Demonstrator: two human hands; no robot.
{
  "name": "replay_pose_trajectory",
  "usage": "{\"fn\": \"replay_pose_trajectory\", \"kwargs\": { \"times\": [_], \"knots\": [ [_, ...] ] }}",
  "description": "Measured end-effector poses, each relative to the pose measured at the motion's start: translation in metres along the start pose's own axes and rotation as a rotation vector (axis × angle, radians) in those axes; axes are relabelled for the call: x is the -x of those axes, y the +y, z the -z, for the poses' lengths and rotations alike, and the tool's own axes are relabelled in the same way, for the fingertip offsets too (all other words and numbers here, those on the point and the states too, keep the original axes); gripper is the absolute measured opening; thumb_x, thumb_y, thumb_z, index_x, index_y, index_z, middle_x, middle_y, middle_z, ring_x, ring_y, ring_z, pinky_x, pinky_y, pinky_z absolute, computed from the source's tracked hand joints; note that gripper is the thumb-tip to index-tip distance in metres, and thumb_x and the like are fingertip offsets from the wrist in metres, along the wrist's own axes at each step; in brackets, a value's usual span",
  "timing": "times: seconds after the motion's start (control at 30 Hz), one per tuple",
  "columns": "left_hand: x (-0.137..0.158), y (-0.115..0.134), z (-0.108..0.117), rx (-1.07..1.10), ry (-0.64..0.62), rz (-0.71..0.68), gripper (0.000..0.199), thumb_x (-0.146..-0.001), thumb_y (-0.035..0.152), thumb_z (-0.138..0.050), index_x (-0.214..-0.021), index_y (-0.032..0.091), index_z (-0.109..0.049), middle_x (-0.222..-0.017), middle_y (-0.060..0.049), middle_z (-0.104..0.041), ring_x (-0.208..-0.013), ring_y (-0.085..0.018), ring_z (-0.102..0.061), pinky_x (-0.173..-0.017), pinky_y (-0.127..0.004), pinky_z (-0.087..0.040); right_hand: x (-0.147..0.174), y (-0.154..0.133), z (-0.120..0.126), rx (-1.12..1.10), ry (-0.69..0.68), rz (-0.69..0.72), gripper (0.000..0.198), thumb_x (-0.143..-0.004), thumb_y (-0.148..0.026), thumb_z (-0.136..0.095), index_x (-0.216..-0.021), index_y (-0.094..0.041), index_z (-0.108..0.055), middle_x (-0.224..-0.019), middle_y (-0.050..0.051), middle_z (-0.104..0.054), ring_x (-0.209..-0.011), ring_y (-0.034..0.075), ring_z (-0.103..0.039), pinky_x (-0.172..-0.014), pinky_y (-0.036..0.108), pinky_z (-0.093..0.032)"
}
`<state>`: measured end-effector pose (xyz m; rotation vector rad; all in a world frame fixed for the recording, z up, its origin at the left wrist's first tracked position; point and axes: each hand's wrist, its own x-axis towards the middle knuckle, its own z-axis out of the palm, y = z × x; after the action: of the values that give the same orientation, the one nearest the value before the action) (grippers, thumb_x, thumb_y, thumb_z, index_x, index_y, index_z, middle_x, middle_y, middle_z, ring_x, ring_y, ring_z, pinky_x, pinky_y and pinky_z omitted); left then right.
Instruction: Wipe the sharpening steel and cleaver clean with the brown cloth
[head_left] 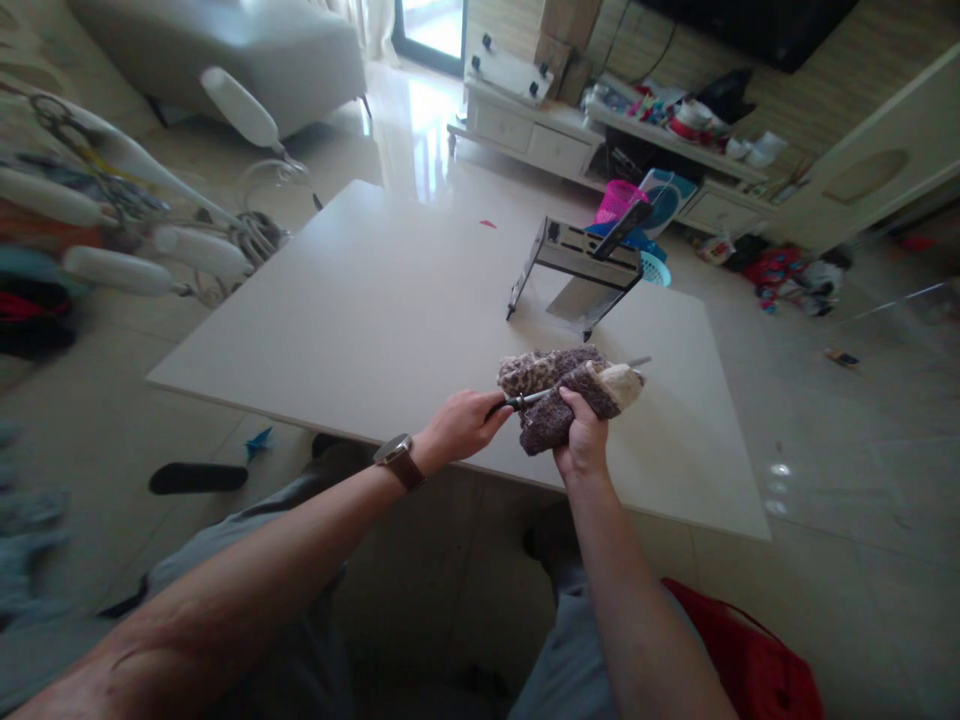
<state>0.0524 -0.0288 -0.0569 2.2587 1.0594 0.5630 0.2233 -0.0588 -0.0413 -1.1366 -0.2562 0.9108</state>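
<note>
My left hand (469,425) is closed on the black handle of a thin metal tool (535,397). Its shaft runs rightward among fuzzy brown fabric, and a grey tip shows beyond; the exact kind of tool is unclear. Wrapped round a fuzzy brown sock-like piece (547,420) with a cream end is my right hand (585,435), thumb on top. Just behind lies a second fuzzy piece (529,371), spotted brown and cream. Whether the shaft goes through the fabric or only between the pieces is hidden. Both hands are over the front of the white table (337,300).
A metal-framed stand with a black lever (589,255) is on the table behind the fabric. Farther back is a small red scrap (487,224). Pink and blue baskets (621,200) stand beyond the table. A red bag (750,660) sits low at the right.
</note>
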Motion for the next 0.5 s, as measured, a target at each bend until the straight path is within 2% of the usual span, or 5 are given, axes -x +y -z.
{"fn": "replay_pose_trajectory", "kwargs": {
  "times": [0.23,0.5],
  "knots": [
    [0.001,0.001,-0.006,-0.045,0.043,0.02,0.039,-0.103,0.045,-0.037,-0.087,0.019,-0.062,-0.071,-0.005,-0.064,-0.062,-0.017,-0.054,-0.06,-0.031,-0.027,0.013,0.019,-0.006,0.064,-0.043,0.048,0.052,-0.058,-0.018,-0.082,-0.108,-0.018,-0.067,-0.09,-0.003,-0.074,-0.083,0.015,-0.07,-0.082,0.031,-0.059],
    [0.0,0.006,0.0,0.031,0.018,0.023,0.038,-0.102,0.045,-0.039,-0.085,0.019,-0.061,-0.064,-0.002,-0.057,-0.055,-0.014,-0.044,-0.058,-0.03,-0.022,-0.002,-0.002,-0.002,0.022,0.005,0.072,0.05,-0.055,-0.017,-0.082,-0.104,-0.018,-0.068,-0.087,-0.002,-0.073,-0.08,0.016,-0.069,-0.078,0.032,-0.06]
  ]
}}
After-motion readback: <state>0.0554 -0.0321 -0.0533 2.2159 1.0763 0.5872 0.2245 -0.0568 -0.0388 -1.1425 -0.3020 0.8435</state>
